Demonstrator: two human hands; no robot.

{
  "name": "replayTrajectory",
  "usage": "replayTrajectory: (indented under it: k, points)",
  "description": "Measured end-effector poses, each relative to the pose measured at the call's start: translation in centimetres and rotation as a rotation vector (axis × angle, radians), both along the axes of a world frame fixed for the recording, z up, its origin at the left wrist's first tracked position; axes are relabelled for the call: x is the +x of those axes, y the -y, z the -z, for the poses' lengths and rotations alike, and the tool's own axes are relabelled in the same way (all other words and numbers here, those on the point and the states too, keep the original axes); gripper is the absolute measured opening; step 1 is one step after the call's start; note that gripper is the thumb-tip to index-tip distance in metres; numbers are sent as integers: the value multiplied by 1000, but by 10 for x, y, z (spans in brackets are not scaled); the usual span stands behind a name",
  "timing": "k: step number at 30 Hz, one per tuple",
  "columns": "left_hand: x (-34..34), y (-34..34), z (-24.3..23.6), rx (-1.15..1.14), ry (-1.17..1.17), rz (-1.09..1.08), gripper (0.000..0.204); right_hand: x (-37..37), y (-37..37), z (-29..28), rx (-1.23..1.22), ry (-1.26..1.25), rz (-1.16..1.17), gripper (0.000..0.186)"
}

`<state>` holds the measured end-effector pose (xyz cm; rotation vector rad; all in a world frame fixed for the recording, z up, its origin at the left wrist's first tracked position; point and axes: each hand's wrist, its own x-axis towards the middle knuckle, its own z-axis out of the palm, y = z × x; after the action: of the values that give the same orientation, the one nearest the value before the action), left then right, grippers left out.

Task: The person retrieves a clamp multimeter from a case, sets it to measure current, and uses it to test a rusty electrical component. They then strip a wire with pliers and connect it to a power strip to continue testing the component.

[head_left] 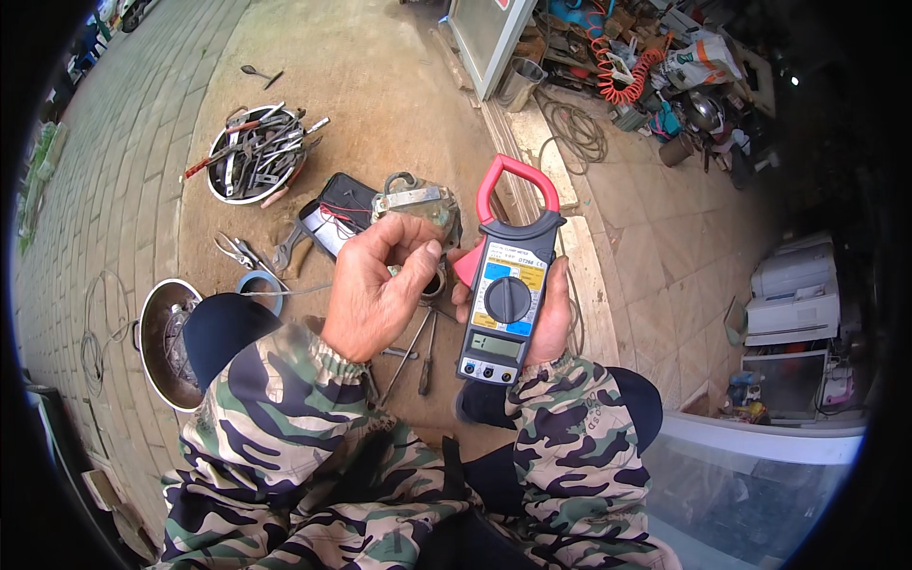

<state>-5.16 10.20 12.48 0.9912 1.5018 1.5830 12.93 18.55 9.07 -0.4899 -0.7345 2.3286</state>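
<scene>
My right hand (545,323) grips a black and red clamp meter (503,298), with its red jaw upward and its dial and small screen facing me. My left hand (385,280) is raised just left of the meter, fingers curled and thumb near the index finger; whatever is between them, if anything, I cannot make out. Behind that hand sits a greenish metal device (418,204) with a handle, partly hidden. An open black case (344,195) with thin red leads lies to its left. Long screwdrivers (427,366) and other tools lie on the ground below my hands.
A bowl of tools (256,157) sits upper left, pliers (235,252) and a blue ring (261,285) below it. A metal basin (157,347) is left of my knee. A wooden threshold (584,285), coiled hose (579,128), cluttered goods (703,114) and a white printer (793,294) are right.
</scene>
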Motion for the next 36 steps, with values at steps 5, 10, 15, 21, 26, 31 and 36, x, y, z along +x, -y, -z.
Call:
replayTrajectory:
  k: [5,10,15,21,26,31,36]
  points:
    - [0,0,0,-13,-3,22,14,1,0,-3,2,12,-7,95]
    - [1,0,2,-5,31,47,14,1,1,-2,11,36,-5,95]
    - [1,1,6,6,-2,64,14,1,3,-3,22,13,-4,94]
    - [3,1,0,2,-2,74,13,4,0,-4,81,-8,-47,93]
    - [2,2,3,12,18,78,13,3,2,-3,71,3,-54,93]
    - [3,0,1,-23,3,73,10,7,-1,-1,85,14,-70,92]
    - [6,-1,7,45,-28,97,9,6,0,0,79,25,-61,89]
